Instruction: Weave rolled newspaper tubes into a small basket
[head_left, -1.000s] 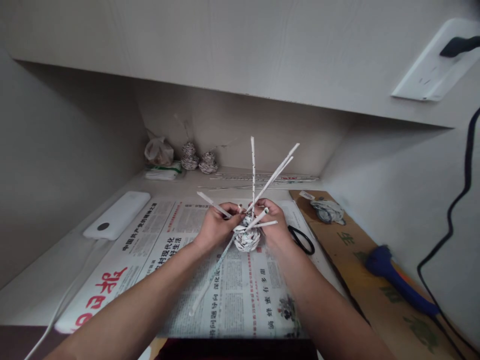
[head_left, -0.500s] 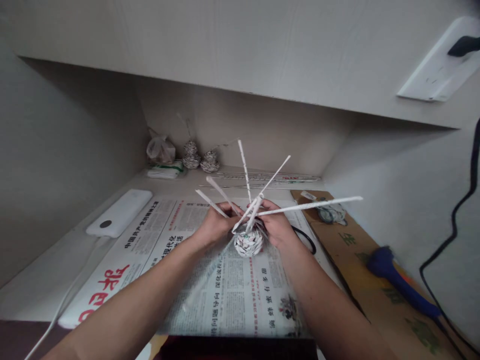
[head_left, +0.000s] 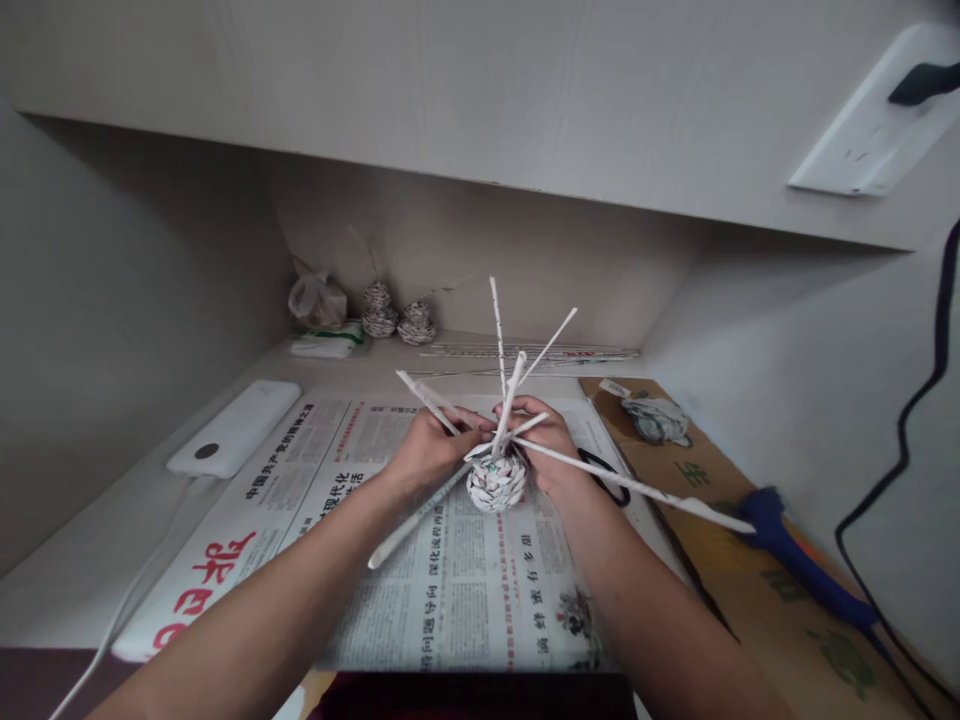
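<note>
We hold a small woven paper ball [head_left: 495, 487] between both hands, just above the newspaper [head_left: 480, 610]. Our left hand [head_left: 440, 445] is closed on its upper left side, thumb laid toward the top; our right hand [head_left: 546, 445] curls its fingers in at the upper right side and seems to grip it too, though crossing strips hide where those fingertips rest. Pale rolled-paper strips [head_left: 499, 330] fan out from the top of the ball: some rise beyond our hands, one slants down below the left hand, and a long one crosses over the right hand, its end overlapping a blue-handled tool [head_left: 802, 570] in our view.

Just beside the right wrist lies a black loop [head_left: 609, 480]. Farther right, a cardboard sheet [head_left: 694, 470] bears the tool and, nearer its far end, a crumpled bundle [head_left: 656, 420]. Well to the left of the left hand sits a white power bank [head_left: 236, 425] with a white cable [head_left: 142, 575].

Beyond our hands, loose thin strips [head_left: 525, 354] lie along the back; left of them stand two woven gourd shapes [head_left: 379, 312], near a plastic bag [head_left: 317, 300] and a white packet [head_left: 328, 345].
</note>
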